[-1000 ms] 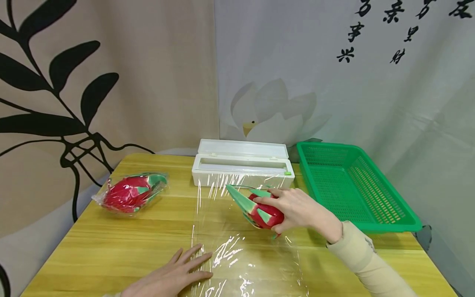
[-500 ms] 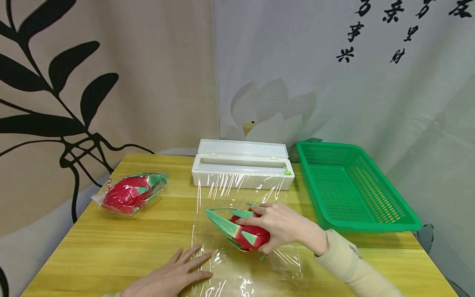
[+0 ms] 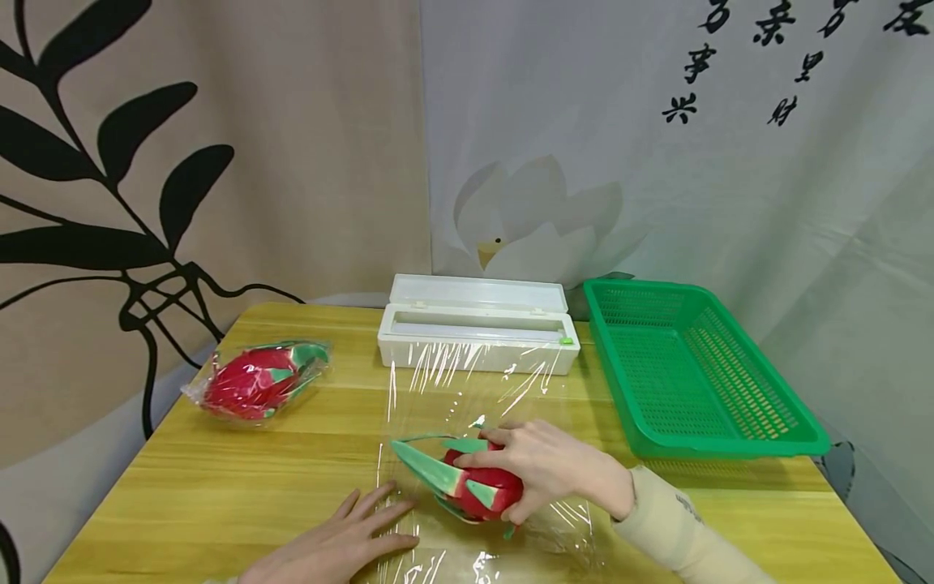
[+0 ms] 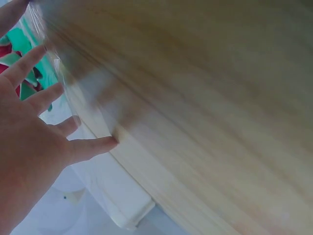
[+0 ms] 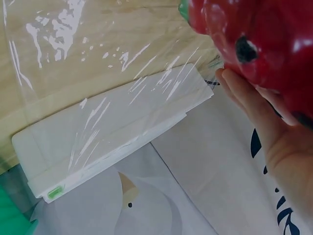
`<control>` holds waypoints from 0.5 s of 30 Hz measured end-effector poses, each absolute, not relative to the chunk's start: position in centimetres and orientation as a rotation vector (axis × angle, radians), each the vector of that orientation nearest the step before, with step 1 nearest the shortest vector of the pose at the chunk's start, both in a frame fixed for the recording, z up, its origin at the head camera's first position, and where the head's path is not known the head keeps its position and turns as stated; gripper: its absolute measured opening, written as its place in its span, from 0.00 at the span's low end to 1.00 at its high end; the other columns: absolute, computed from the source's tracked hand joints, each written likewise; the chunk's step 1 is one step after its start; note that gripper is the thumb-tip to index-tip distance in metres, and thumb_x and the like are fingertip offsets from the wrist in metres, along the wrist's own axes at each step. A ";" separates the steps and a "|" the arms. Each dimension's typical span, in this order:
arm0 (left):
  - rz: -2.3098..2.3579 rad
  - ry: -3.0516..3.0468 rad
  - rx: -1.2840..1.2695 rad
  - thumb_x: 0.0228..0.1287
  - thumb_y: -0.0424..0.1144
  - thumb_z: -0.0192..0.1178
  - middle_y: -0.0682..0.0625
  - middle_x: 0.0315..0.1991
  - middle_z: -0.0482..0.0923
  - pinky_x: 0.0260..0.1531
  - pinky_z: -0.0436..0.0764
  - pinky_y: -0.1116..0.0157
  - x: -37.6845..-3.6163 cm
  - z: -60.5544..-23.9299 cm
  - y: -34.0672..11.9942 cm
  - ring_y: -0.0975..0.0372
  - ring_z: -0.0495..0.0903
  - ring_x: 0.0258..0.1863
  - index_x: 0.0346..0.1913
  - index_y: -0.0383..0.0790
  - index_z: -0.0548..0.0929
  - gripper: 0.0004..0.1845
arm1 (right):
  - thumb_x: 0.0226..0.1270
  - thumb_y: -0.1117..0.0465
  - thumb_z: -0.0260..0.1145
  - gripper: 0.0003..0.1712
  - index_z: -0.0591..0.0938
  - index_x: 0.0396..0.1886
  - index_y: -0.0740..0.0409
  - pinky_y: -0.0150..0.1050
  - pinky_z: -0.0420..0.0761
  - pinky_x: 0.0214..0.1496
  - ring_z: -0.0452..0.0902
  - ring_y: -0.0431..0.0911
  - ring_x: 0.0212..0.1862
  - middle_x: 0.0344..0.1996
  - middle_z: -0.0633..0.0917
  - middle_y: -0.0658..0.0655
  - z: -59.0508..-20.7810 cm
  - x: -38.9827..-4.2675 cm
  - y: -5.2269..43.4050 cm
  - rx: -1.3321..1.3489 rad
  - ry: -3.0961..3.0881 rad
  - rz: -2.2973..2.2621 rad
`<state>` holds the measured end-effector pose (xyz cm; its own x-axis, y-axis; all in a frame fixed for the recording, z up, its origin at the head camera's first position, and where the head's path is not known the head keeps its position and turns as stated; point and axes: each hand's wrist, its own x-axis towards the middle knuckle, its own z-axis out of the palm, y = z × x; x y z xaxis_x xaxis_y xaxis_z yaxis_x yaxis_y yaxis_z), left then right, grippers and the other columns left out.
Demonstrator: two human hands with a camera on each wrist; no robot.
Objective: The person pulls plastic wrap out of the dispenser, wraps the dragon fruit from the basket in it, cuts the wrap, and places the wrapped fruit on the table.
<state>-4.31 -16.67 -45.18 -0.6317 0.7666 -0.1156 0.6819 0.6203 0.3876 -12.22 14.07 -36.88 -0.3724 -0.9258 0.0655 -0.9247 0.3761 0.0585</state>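
A red dragon fruit (image 3: 487, 487) with green scales is gripped from above by my right hand (image 3: 543, 466), thumb at the near side and fingers over the top. It lies over a sheet of clear cling film (image 3: 438, 414) spread down the table's middle. In the right wrist view the dragon fruit (image 5: 264, 44) fills the upper right corner, the right hand (image 5: 274, 132) around it. With fingers spread straight, my left hand (image 3: 343, 535) rests on the film's left edge; the left wrist view shows that hand (image 4: 39, 127) with its fingertips on the film and wood.
The cling film runs out of a white dispenser box (image 3: 477, 357) with its lid up, at the table's back. Another dragon fruit (image 3: 255, 381), wrapped in film, lies at the left. A green plastic basket (image 3: 730, 446) stands at the right, on the wooden table (image 3: 182, 495).
My right hand has brought the dragon fruit nearer and to the left over the film, down in front of the dispenser. The left hand has stayed in place.
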 end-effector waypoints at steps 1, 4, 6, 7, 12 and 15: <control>0.449 2.580 1.182 0.61 0.71 0.43 0.50 0.73 0.59 0.55 0.64 0.30 -4.3 -45.2 -16.7 0.38 0.55 0.70 0.67 0.66 0.66 0.32 | 0.39 0.41 0.74 0.42 0.73 0.61 0.36 0.23 0.73 0.29 0.79 0.38 0.37 0.44 0.83 0.49 -36.9 -12.2 14.1 1.709 -2.535 -0.018; 0.442 2.597 1.197 0.62 0.71 0.43 0.50 0.73 0.59 0.55 0.64 0.31 -4.3 -45.3 -16.7 0.38 0.55 0.70 0.67 0.66 0.67 0.32 | 0.40 0.41 0.74 0.42 0.73 0.61 0.36 0.23 0.73 0.29 0.78 0.37 0.37 0.43 0.82 0.48 -37.1 -12.2 14.2 1.709 -2.550 -0.018; 0.436 2.605 1.212 0.62 0.71 0.43 0.50 0.73 0.59 0.55 0.64 0.31 -4.3 -45.3 -16.7 0.39 0.55 0.70 0.67 0.65 0.67 0.32 | 0.40 0.41 0.74 0.42 0.73 0.62 0.36 0.25 0.75 0.32 0.79 0.38 0.39 0.43 0.83 0.48 -37.3 -12.1 14.2 1.702 -2.570 -0.022; 0.432 2.609 1.223 0.62 0.71 0.43 0.50 0.73 0.59 0.54 0.64 0.31 -4.3 -45.3 -16.7 0.39 0.55 0.70 0.67 0.65 0.67 0.32 | 0.40 0.41 0.74 0.42 0.73 0.62 0.36 0.26 0.77 0.34 0.80 0.39 0.41 0.44 0.83 0.48 -37.3 -12.1 14.2 1.696 -2.579 -0.028; 0.422 2.622 1.267 0.63 0.70 0.43 0.49 0.73 0.60 0.54 0.66 0.31 -4.2 -45.5 -16.8 0.39 0.57 0.69 0.67 0.64 0.66 0.32 | 0.41 0.41 0.73 0.42 0.73 0.62 0.35 0.28 0.78 0.34 0.80 0.39 0.40 0.45 0.83 0.50 -37.7 -12.1 14.3 1.681 -2.623 -0.060; 0.429 2.621 1.254 0.63 0.70 0.43 0.48 0.73 0.60 0.54 0.65 0.31 -4.2 -45.5 -16.7 0.40 0.56 0.69 0.67 0.65 0.66 0.31 | 0.41 0.41 0.73 0.42 0.73 0.62 0.34 0.26 0.76 0.31 0.79 0.39 0.39 0.46 0.82 0.50 -37.9 -12.1 14.2 1.674 -2.635 -0.087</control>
<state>-4.24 -16.74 -45.51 -0.6184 0.7838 -0.0577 0.7244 0.5969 0.3448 -12.06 14.17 -37.85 -0.4253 -0.9049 -0.0143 -0.9039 0.4239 0.0570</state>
